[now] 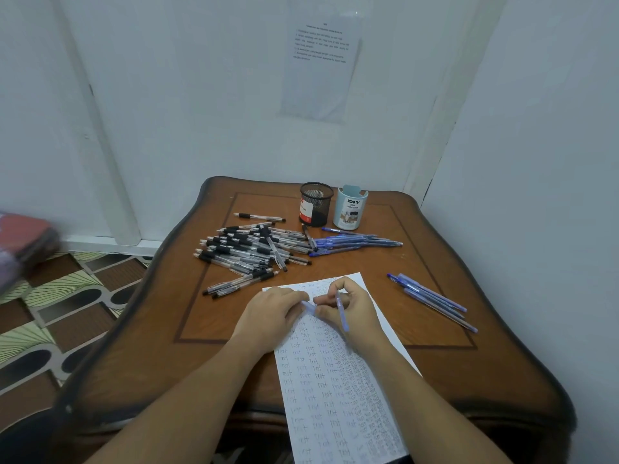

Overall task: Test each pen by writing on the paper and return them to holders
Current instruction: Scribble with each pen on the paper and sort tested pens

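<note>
pen [342, 313] held by right hand [355, 311] over paper [335, 396]; cap [310, 307], blurred, pinched by left hand [271, 313] | pen judged light, stiff, smooth; best gripped low on barrel

Head-worn wide-angle view, looking forward and down, close above table [469, 380]

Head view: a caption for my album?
Right hand holds a blue pen, left hand pinches its cap, over scribbled paper.
</note>
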The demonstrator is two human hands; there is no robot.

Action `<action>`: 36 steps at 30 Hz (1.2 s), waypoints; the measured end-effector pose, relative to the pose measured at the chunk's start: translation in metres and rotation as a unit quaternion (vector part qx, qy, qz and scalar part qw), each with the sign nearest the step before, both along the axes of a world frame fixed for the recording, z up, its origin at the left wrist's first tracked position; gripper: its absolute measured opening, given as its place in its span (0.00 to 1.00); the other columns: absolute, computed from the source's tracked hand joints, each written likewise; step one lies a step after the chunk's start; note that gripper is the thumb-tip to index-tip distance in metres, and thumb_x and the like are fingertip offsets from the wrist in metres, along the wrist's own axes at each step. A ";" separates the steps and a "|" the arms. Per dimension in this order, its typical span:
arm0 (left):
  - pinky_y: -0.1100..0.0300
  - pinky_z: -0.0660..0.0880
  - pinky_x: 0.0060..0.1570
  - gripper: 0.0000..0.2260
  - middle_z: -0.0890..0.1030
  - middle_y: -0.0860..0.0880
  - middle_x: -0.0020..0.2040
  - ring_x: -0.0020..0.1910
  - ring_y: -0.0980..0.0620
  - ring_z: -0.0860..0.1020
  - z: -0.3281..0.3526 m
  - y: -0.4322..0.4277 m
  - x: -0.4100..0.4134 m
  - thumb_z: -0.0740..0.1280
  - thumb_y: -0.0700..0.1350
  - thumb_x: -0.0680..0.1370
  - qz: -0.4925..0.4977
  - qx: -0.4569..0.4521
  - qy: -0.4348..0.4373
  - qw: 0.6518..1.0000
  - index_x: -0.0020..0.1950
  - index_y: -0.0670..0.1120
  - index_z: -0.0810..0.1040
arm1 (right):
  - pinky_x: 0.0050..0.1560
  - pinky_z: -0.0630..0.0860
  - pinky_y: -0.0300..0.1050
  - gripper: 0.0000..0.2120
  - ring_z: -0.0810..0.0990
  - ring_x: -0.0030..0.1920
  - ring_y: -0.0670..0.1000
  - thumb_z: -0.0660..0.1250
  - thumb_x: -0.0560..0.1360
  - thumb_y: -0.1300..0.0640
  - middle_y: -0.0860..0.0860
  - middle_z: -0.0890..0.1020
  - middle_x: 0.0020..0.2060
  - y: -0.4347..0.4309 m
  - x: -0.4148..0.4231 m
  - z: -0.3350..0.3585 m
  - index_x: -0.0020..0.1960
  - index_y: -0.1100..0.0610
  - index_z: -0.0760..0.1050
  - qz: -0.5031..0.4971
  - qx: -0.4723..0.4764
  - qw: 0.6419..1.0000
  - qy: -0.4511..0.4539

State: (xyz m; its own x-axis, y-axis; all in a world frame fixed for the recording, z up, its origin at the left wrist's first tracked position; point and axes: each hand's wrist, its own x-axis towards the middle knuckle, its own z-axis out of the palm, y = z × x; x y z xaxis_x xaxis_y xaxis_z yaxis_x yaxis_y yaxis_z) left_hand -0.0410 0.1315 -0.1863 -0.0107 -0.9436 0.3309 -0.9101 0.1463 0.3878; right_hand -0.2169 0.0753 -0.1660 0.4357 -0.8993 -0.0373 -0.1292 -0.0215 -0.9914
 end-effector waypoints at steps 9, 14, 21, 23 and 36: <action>0.54 0.75 0.49 0.09 0.81 0.53 0.52 0.48 0.53 0.77 0.002 -0.001 0.000 0.56 0.50 0.85 0.055 0.054 0.054 0.996 0.64 0.53 0.71 | 0.33 0.68 0.40 0.13 0.72 0.31 0.47 0.57 0.81 0.65 0.52 0.76 0.28 -0.008 -0.006 0.002 0.48 0.59 0.80 -0.119 0.080 0.983 -0.113; 0.55 0.75 0.49 0.10 0.81 0.53 0.53 0.48 0.54 0.77 0.002 -0.002 0.000 0.56 0.51 0.85 0.061 0.058 0.055 0.995 0.65 0.54 0.70 | 0.29 0.64 0.41 0.09 0.70 0.28 0.50 0.64 0.79 0.68 0.59 0.81 0.31 -0.010 -0.008 0.000 0.41 0.60 0.69 -0.085 0.072 0.983 -0.145; 0.56 0.75 0.50 0.10 0.81 0.53 0.53 0.49 0.54 0.77 0.002 -0.002 0.000 0.57 0.51 0.85 0.057 0.055 0.053 0.995 0.65 0.55 0.70 | 0.36 0.72 0.41 0.04 0.78 0.34 0.49 0.75 0.71 0.65 0.57 0.83 0.35 -0.009 -0.008 -0.003 0.41 0.58 0.81 -0.040 0.066 0.989 -0.124; 0.56 0.75 0.53 0.11 0.81 0.54 0.57 0.53 0.54 0.77 0.003 -0.002 0.000 0.58 0.51 0.84 0.052 0.052 0.056 0.996 0.67 0.55 0.70 | 0.34 0.73 0.41 0.02 0.80 0.35 0.50 0.76 0.70 0.60 0.59 0.84 0.38 -0.009 -0.007 -0.002 0.42 0.59 0.84 -0.037 0.072 0.989 -0.123; 0.64 0.69 0.48 0.06 0.77 0.54 0.52 0.48 0.58 0.72 0.003 -0.002 0.002 0.63 0.43 0.83 0.051 0.011 0.080 0.995 0.59 0.49 0.76 | 0.31 0.60 0.45 0.14 0.65 0.28 0.51 0.57 0.84 0.56 0.56 0.77 0.28 -0.016 -0.001 0.001 0.41 0.59 0.71 0.022 0.066 0.997 -0.024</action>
State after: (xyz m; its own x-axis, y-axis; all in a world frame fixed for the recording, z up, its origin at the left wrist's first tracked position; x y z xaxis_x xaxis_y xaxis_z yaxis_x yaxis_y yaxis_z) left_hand -0.0385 0.1297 -0.1837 0.1363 -0.9443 0.2996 -0.8464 0.0462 0.5306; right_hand -0.2183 0.0597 -0.1652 0.4791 -0.8678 -0.1320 -0.0826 0.1051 -0.9910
